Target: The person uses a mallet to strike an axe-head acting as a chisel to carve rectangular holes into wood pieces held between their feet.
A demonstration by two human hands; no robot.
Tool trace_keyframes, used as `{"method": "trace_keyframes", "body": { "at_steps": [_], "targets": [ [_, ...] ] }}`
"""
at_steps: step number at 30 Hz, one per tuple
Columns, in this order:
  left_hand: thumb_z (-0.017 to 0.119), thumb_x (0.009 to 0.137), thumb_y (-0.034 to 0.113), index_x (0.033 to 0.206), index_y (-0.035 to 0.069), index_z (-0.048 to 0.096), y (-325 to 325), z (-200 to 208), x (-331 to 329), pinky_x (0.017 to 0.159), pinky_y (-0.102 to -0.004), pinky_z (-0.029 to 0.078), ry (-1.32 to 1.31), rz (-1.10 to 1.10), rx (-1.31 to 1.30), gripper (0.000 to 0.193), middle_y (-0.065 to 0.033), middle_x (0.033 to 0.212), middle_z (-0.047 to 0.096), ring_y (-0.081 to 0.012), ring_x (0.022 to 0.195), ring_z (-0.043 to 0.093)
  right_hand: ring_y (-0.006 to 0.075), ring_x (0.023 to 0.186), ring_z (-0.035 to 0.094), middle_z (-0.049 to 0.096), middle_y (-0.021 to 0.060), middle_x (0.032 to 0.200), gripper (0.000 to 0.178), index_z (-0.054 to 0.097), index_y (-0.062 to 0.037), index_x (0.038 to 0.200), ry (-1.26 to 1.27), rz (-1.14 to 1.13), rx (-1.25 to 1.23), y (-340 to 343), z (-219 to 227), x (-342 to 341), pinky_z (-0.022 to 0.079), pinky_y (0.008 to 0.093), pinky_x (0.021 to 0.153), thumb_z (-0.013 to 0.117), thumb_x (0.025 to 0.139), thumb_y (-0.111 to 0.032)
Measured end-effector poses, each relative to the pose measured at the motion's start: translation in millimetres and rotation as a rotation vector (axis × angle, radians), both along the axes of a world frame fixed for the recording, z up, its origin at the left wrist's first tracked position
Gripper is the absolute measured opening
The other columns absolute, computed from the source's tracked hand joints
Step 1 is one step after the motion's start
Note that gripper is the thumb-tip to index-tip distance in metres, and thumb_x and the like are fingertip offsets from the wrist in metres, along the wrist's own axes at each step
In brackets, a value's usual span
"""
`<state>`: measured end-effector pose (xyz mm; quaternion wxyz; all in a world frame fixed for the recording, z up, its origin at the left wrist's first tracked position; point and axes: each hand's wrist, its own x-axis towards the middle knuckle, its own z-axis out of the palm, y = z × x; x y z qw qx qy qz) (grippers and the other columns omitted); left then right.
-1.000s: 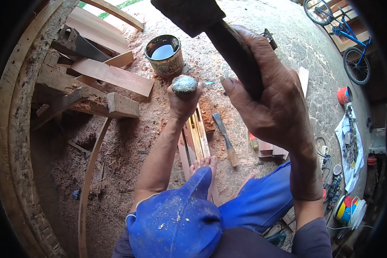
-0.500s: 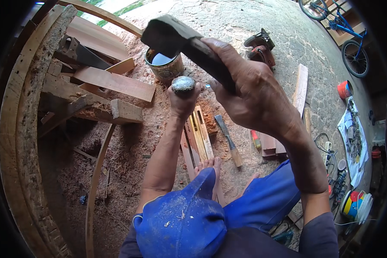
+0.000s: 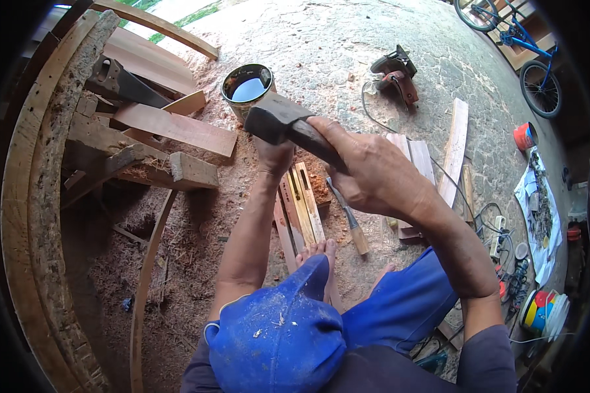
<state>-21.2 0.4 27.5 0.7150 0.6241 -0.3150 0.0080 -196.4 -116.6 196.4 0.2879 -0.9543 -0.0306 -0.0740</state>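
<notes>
My right hand [image 3: 380, 170] is wrapped around the dark handle of a hammer [image 3: 272, 119], whose heavy blocky head is over my left hand. My left hand [image 3: 273, 157] is closed around an upright tool, probably a chisel; the hammer head hides its top and my fist hides the rest. Just below that fist lie narrow wooden strips [image 3: 301, 203] side by side, with slots cut in them. My bare toes [image 3: 316, 249] press on their near end. A chisel [image 3: 349, 219] with a wooden handle rests on the ground to their right.
A can [image 3: 248, 88] of dark liquid stands beyond my left hand. Planks and a handsaw [image 3: 121, 85] lie on a timber frame [image 3: 193, 169] at left. Ahead right sits a red corded power tool [image 3: 398, 77]. Boards [image 3: 453, 150], cables and a bicycle [image 3: 534, 49] are at right.
The hammer has come down, its head now covering the top of the tool in my left hand. My right hand has lowered with it. My left hand stays in place.
</notes>
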Motion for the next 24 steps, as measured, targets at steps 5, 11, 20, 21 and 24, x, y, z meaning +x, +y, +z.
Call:
{"method": "trace_keyframes", "body": {
  "at_steps": [5,11,20,21,24],
  "targets": [
    [0.08,0.083,0.012,0.084,0.0,0.071,10.0,-16.9,-4.7,0.064,-0.0311,0.055,0.008,0.071,0.0,0.015,-0.0045,0.078,0.072,-0.012,0.066,0.066,0.0351,0.075,0.073,0.07,0.0248,0.088,0.052,0.048,-0.0031,0.138,-0.526,-0.04,0.094,-1.9,62.5,27.1,0.057,0.045,0.066,0.062,0.088,-0.004],
    [0.078,0.084,0.008,0.097,0.002,0.072,-3.8,-3.1,-35.5,0.083,-0.0324,0.055,0.23,-0.045,-0.265,0.016,-0.0054,0.099,0.071,-0.0143,0.091,0.067,0.0459,0.083,0.071,0.069,0.0276,0.086,0.055,0.038,-0.0049,0.138,0.233,-0.044,-0.211,6.7,-25.5,19.2,0.059,0.0539,0.075,0.057,0.087,-0.002],
    [0.08,0.083,0.011,0.089,0.0,0.071,6.7,-24.7,-1.2,0.064,-0.0312,0.056,0.146,0.021,0.043,0.016,-0.0049,0.082,0.073,-0.0133,0.069,0.068,0.026,0.068,0.072,0.068,0.0198,0.078,0.058,0.048,-0.0065,0.143,-0.342,-0.033,0.094,-4.9,46.6,27.3,0.054,0.0414,0.062,0.062,0.088,-0.004],
    [0.08,0.083,0.011,0.09,0.0,0.07,12.8,-32.4,-2.4,0.065,-0.031,0.056,0.22,0.018,0.071,0.016,-0.0042,0.081,0.072,-0.0135,0.07,0.068,0.0234,0.066,0.072,0.069,0.0178,0.079,0.054,0.048,-0.0048,0.143,-0.374,-0.073,0.129,-5.6,63.2,31.2,0.055,0.038,0.059,0.061,0.09,-0.004],
    [0.079,0.085,0.009,0.101,0.002,0.069,16.1,-42.4,-6.6,0.072,-0.0298,0.056,0.145,0.024,0.126,0.02,-0.0046,0.093,0.071,-0.0142,0.081,0.068,0.0222,0.065,0.072,0.07,0.0177,0.078,0.052,0.047,-0.0035,0.142,-0.711,-0.096,0.009,-7.8,49.4,53.6,0.058,0.0353,0.059,0.06,0.092,-0.003]
  ]
}}
